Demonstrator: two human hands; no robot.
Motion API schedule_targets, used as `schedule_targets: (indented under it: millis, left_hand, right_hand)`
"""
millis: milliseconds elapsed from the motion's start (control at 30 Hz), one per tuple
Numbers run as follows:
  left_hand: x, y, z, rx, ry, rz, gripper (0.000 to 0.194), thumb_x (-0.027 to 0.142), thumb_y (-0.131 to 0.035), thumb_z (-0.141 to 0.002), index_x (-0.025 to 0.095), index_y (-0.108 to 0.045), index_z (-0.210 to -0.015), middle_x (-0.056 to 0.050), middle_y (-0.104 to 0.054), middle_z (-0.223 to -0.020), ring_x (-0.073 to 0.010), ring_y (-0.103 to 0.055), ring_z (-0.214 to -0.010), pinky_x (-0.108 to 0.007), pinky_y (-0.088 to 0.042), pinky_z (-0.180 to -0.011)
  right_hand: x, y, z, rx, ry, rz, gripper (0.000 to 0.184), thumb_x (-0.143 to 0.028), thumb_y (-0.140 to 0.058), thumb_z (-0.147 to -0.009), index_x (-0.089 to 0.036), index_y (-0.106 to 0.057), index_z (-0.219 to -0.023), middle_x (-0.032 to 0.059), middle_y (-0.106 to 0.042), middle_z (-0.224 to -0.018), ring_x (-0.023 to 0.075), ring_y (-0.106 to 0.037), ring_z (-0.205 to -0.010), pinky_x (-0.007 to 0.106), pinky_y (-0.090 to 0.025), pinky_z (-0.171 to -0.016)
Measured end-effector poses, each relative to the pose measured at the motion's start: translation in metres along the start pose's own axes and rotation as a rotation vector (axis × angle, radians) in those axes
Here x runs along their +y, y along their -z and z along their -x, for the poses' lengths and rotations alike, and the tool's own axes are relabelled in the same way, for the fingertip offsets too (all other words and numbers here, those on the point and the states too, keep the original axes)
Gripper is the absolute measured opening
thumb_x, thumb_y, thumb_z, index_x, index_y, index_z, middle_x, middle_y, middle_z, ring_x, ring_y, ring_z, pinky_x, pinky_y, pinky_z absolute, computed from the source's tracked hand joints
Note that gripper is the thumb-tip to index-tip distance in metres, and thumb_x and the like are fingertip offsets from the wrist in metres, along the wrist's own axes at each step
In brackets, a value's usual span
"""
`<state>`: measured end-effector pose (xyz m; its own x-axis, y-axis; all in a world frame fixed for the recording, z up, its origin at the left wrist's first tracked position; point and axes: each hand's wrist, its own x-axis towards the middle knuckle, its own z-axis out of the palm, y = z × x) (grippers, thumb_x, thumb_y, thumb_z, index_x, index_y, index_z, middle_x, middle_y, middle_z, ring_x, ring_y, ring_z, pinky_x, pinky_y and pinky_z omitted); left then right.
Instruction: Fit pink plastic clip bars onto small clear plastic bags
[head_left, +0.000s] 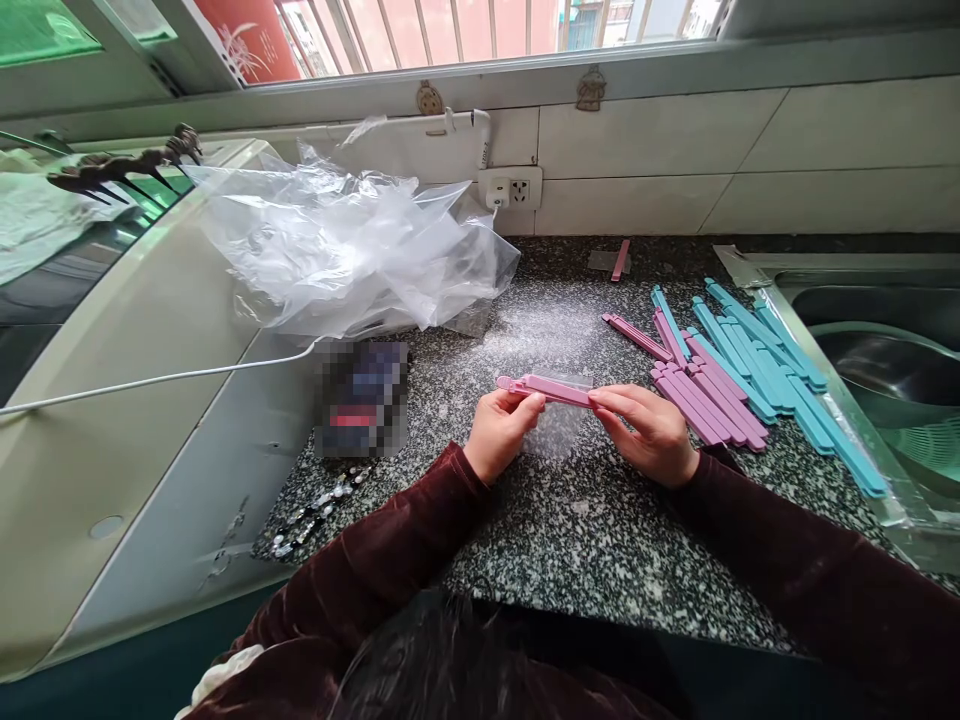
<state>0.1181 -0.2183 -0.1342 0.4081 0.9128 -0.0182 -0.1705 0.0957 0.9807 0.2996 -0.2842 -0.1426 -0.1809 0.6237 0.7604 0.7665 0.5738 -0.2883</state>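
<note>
A pink bag sealing clip spans the gap between my two hands above the speckled counter. My left hand pinches its hinge end between thumb and fingers. At the other end, the fingers of my right hand are closed on its tip. A strip of clear plastic shows along the clip's upper edge. To the right lie several pink clips beside and partly under several blue clips. One more pink clip lies near the wall on a small clear piece of plastic.
Crumpled clear plastic bags are heaped at the back left. A blurred phone-like object and a beaded strap lie at the left. A white cable crosses there. On the right is a metal sink.
</note>
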Motion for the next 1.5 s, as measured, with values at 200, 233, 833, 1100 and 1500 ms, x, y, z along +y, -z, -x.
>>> schedule_targets:
  millis: [200, 233, 833, 1100, 1500]
  left_hand:
    - [0.001, 0.000, 0.000, -0.016, -0.030, -0.019, 0.045, 0.056, -0.070, -0.057, 0.013, -0.057, -0.055, 0.003, -0.048, -0.047, -0.0052, -0.037, -0.045, -0.022, -0.029, -0.046]
    - [0.002, 0.000, 0.000, -0.019, -0.034, -0.018, 0.045, 0.056, -0.070, -0.057, 0.013, -0.057, -0.055, 0.003, -0.048, -0.048, -0.0053, -0.038, -0.045, -0.022, -0.029, -0.046]
    - [0.006, 0.003, 0.001, -0.077, -0.051, -0.093, 0.041, 0.053, -0.067, -0.062, 0.012, -0.060, -0.066, 0.002, -0.050, -0.054, -0.0074, -0.040, -0.051, -0.023, -0.033, -0.050]
    - [0.007, 0.008, -0.005, -0.008, -0.080, -0.109, 0.043, 0.055, -0.063, -0.067, 0.016, -0.049, -0.056, 0.004, -0.044, -0.049, -0.0072, -0.040, -0.048, -0.023, -0.034, -0.050]
    - [0.012, 0.004, -0.003, -0.355, -0.073, -0.221, 0.036, 0.046, -0.066, -0.068, 0.013, -0.054, -0.059, 0.002, -0.047, -0.060, -0.0079, -0.041, -0.056, -0.023, -0.034, -0.054]
  right_hand:
    - [-0.001, 0.000, -0.002, -0.004, 0.019, -0.003, 0.030, -0.008, -0.057, -0.080, -0.020, -0.063, -0.107, 0.0092, -0.070, -0.089, 0.0157, -0.066, -0.078, 0.030, -0.058, -0.067]
    - [-0.001, 0.000, -0.002, -0.007, 0.022, -0.001, 0.030, -0.008, -0.057, -0.080, -0.019, -0.063, -0.107, 0.0095, -0.070, -0.089, 0.0157, -0.066, -0.078, 0.030, -0.058, -0.067]
    - [-0.001, -0.001, 0.001, -0.037, 0.039, 0.013, 0.038, -0.006, -0.056, -0.080, -0.022, -0.060, -0.114, 0.0089, -0.066, -0.089, 0.0161, -0.063, -0.079, 0.031, -0.056, -0.066]
    - [0.000, -0.001, 0.003, -0.068, 0.019, 0.029, 0.029, -0.012, -0.057, -0.080, -0.021, -0.062, -0.107, 0.0084, -0.067, -0.088, 0.0170, -0.063, -0.077, 0.032, -0.055, -0.066]
    - [-0.017, -0.005, -0.015, -0.208, -0.516, -0.355, 0.014, -0.030, -0.058, -0.081, -0.017, -0.065, -0.082, 0.0042, -0.063, -0.079, 0.0139, -0.057, -0.071, 0.028, -0.047, -0.062]
